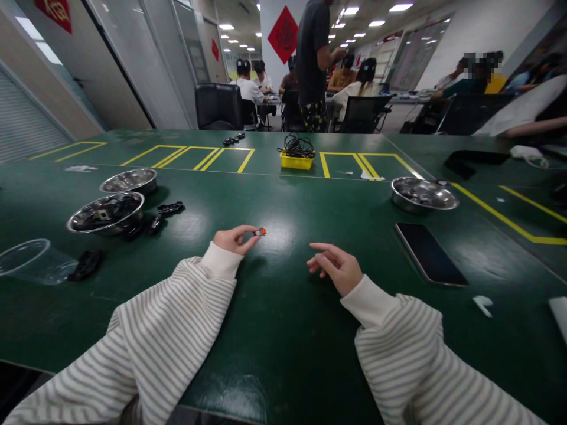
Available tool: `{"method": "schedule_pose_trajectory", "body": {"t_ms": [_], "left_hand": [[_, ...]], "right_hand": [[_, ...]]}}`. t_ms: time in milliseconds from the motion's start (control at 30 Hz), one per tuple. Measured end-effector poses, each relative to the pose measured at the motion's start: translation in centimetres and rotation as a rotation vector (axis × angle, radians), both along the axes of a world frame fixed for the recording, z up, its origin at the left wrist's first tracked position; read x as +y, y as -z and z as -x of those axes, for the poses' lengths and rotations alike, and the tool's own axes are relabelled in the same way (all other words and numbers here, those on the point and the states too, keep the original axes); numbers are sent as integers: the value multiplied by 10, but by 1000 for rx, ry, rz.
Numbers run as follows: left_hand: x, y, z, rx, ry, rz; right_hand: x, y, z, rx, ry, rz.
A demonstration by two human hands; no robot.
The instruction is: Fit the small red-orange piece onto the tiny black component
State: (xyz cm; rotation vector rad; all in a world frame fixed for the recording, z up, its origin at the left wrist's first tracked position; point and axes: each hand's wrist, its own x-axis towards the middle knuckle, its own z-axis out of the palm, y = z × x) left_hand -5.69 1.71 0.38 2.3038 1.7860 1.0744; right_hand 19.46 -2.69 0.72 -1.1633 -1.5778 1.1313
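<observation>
Between thumb and fingertips, my left hand (pixel 234 239) pinches a small orange and silver part (pixel 260 232) just above the green table (pixel 283 319). The part is too small for me to tell its kind. My right hand (pixel 335 265) hovers to the right of it, fingers apart and index finger stretched out, with nothing in it. To the left, a metal bowl (pixel 74 223) holds black parts, and more black pieces (pixel 170 208) lie beside it. A second metal bowl (pixel 436 203), with small dark parts inside, stands beyond my right hand.
A smartphone (pixel 429 254) and a white earbud (pixel 482 305) lie at the right. Further left are another metal bowl (pixel 130 180) and a tipped clear plastic cup (pixel 35 262). A yellow bin (pixel 296 162) of black cables stands at the back. Several people sit beyond; one person (pixel 312 59) stands.
</observation>
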Motion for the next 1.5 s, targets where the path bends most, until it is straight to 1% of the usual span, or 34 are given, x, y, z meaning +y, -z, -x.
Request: {"method": "schedule_pose_trajectory", "body": {"t_ms": [100, 200, 300, 367, 433, 500, 600, 667, 700, 733, 767, 833, 900, 933, 967, 1000, 1067, 1133, 1200, 1267, 1333, 1433, 1500], "left_hand": [[11, -5, 47, 184, -243, 30], [14, -12, 89, 413, -390, 125], [12, -17, 116, 564, -440, 221], [10, -19, 124, 617, -422, 264], [10, -21, 127, 658, -387, 299], [9, -23, 127, 701, -376, 329], [8, -26, 122, 704, -451, 325], [8, -25, 113, 605, -501, 271], [8, -23, 105, 524, -498, 234], [8, -19, 95, 436, -466, 201], [8, -15, 82, 350, -406, 181], [7, -6, 50, 212, -219, 177], [4, 2, 12, 161, 12, 217], [1, 5, -7, 156, 109, 234], [-2, 6, -24, 163, 175, 246], [-5, 6, -40, 184, 230, 249], [-11, 5, -63, 234, 292, 255], [-13, 4, -74, 284, 320, 275], [-12, 3, -73, 328, 323, 304], [-7, 2, -61, 371, 275, 322], [1, 0, -39, 400, 125, 312], [13, -7, 8, 402, -174, 272], [18, -12, 42, 396, -288, 271]], "right_hand": [[0, 1, -1, -28, -42, 17], [0, 4, -1, -30, -40, 4], [-1, 4, 0, -22, -13, -38], [-2, 3, -1, -24, 0, -67], [-2, 2, -1, -29, 3, -91], [-3, 1, -1, -32, 4, -108], [-3, 0, 1, -25, 18, -111], [-4, 0, 3, -16, 43, -109], [-4, 0, 3, -12, 47, -108], [-4, 0, 4, -10, 47, -106], [-4, 0, 4, -9, 51, -105], [-3, 2, 5, -17, 62, -102], [-2, 3, 5, -38, 86, -111], [-1, 3, 4, -56, 97, -119], [-1, 3, 4, -77, 99, -125], [-1, 2, 4, -97, 95, -131], [-1, 0, 4, -130, 80, -131], [-2, -2, 4, -150, 64, -128], [-3, -3, 4, -170, 61, -128], [-3, -3, 4, -189, 56, -124], [-3, -2, 3, -201, 40, -112], [-3, -2, 2, -205, 8, -97], [-3, -3, 2, -213, -4, -90]]}}
